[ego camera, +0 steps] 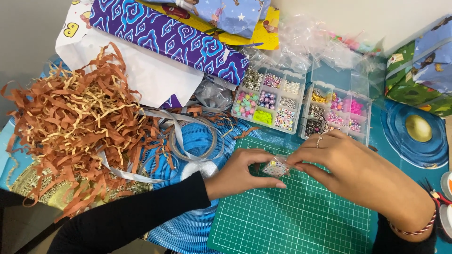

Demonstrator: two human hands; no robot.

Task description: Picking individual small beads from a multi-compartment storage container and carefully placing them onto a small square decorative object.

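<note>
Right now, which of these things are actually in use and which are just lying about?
In use: left hand, right hand, small bead bag, cutting mat.
Lying about: paper shreds, ribbon, bead boxes, wrapping paper.

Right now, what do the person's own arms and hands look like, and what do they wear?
Both hands are bare, no gloves. The left arm wears a long black sleeve down to the wrist. The right hand has a thin ring on one finger. The right wrist carries a red and white braided cord bracelet, and a bit of dark sleeve shows behind it.
</note>
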